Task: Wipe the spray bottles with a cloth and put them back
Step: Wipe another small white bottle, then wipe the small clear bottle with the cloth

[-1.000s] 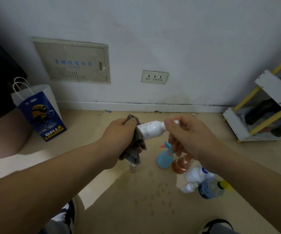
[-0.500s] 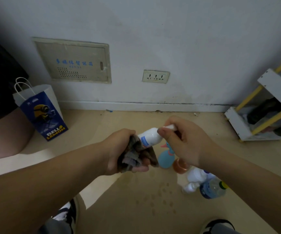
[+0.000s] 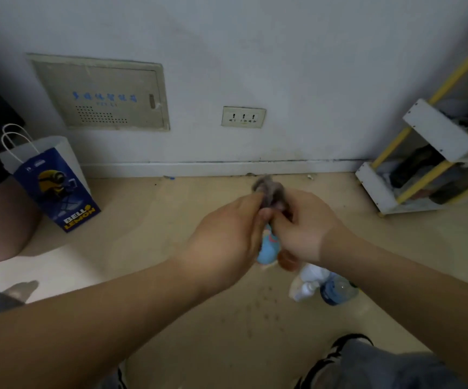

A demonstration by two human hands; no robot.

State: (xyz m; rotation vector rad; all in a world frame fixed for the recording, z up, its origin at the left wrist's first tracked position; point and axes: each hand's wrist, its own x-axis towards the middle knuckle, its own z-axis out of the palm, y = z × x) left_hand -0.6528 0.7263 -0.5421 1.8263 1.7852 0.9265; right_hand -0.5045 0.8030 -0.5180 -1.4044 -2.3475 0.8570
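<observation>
Over the beige floor (image 3: pixel 148 242) at frame centre, left hand (image 3: pixel 227 234) and right hand (image 3: pixel 306 228) both curl round a bunched grey cloth (image 3: pixel 269 190), its contents hidden, with spray bottles (image 3: pixel 267 248) just below; firm, twisting strokes would likely clean best.

You hold the grey cloth (image 3: pixel 269 190) bunched up, blurred; blue spray bottle (image 3: pixel 268 249), white bottle (image 3: pixel 313 276) and clear bottle (image 3: pixel 338 293) sit clustered beneath.

We're in a home, a lived-in room corner | we spot a socket (image 3: pixel 243 117), shoe rack (image 3: pixel 440 130), bag (image 3: pixel 56 189) on the floor (image 3: pixel 148 220)
</observation>
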